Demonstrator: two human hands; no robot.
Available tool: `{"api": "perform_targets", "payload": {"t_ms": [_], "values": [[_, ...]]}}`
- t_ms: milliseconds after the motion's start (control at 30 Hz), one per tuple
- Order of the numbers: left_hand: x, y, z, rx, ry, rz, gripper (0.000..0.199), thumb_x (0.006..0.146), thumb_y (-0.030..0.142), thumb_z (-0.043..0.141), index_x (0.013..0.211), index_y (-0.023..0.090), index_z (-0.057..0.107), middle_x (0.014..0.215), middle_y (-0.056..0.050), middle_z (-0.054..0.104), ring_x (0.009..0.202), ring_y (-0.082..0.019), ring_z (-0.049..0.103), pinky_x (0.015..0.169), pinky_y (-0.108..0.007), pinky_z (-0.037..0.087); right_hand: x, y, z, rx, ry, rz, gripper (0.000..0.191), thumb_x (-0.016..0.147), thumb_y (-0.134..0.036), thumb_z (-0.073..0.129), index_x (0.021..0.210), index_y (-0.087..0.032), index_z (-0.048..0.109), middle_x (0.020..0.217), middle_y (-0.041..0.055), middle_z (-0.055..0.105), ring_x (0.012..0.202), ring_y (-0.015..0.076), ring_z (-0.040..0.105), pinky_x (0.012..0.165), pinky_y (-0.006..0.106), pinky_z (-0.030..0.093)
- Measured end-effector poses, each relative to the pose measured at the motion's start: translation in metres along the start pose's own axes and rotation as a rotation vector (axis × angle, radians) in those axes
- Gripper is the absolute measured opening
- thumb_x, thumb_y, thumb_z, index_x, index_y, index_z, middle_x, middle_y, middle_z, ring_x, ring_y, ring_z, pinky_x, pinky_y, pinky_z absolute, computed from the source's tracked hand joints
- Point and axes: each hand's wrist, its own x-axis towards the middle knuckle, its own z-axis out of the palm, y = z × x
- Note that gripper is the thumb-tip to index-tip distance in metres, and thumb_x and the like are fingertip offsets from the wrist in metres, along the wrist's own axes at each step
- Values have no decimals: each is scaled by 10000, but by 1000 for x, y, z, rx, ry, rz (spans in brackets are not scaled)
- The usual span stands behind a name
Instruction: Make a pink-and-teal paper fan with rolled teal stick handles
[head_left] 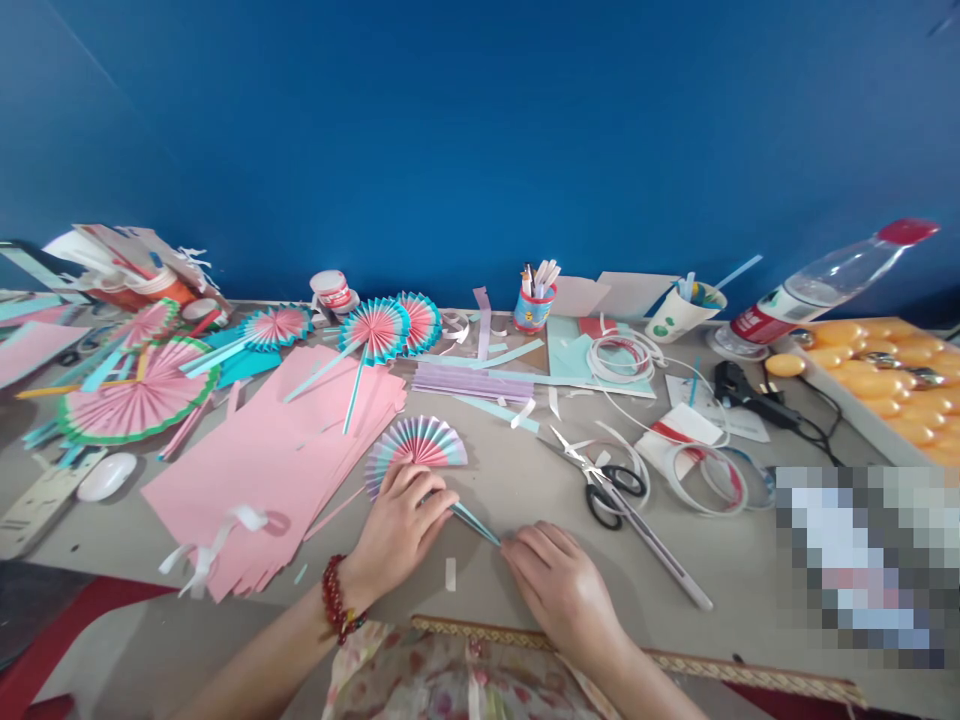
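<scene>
A pleated paper fan (421, 442) in pink, blue and lilac lies spread on the table in front of me. My left hand (409, 515) is closed over its lower part, its fingers bent and pressing down, with a bracelet at the wrist. From under those fingers a narrow folded light-blue paper strip (474, 522) runs down to the right. My right hand (551, 575) pinches the far tip of this strip, fingers together and low on the table. How the strip meets the fan is hidden by my left hand. A short piece of white tape (451, 574) lies between my wrists.
Pink paper sheets (255, 450) are stacked at left, near finished fans (375, 335). Scissors (600, 480), a grey pen-like rod (667, 560) and tape rolls (705, 478) lie at right. Behind them stand a glue gun (750, 395), a tilted-looking bottle (795, 300) and a paper cup (682, 312).
</scene>
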Motion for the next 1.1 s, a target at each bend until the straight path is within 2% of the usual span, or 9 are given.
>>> {"api": "perform_targets", "payload": {"t_ms": [100,333,667,1100], "values": [[1,1,-2,19,4,-23,179,976,200,475,944,234,648,986,-33,610,1000,-202,522,1071,-465,349,1,0,-1,-10,1,-14,268,1006,-154,395,910,-181,644,796,47,623,763,182,548,742,307,436],[2,1,-2,23,8,-12,182,980,194,467,921,219,637,995,-30,626,1007,-196,531,1093,-469,324,2,0,-1,-15,21,-32,274,1014,-175,391,889,-183,635,783,39,615,747,180,537,738,300,417],[0,-3,1,-67,-21,-25,160,985,211,481,1058,227,623,1026,-20,639,1024,-205,518,1055,-438,332,1,1,1,-35,42,-49,323,1034,-202,346,884,-182,631,772,41,605,739,180,531,719,304,401],[2,-1,-3,-32,-25,7,175,979,196,482,1065,234,629,970,-14,640,980,-192,528,1047,-430,339,-1,2,2,-46,25,-45,300,1027,-194,365,871,-191,622,779,38,605,749,180,540,722,302,397]]}}
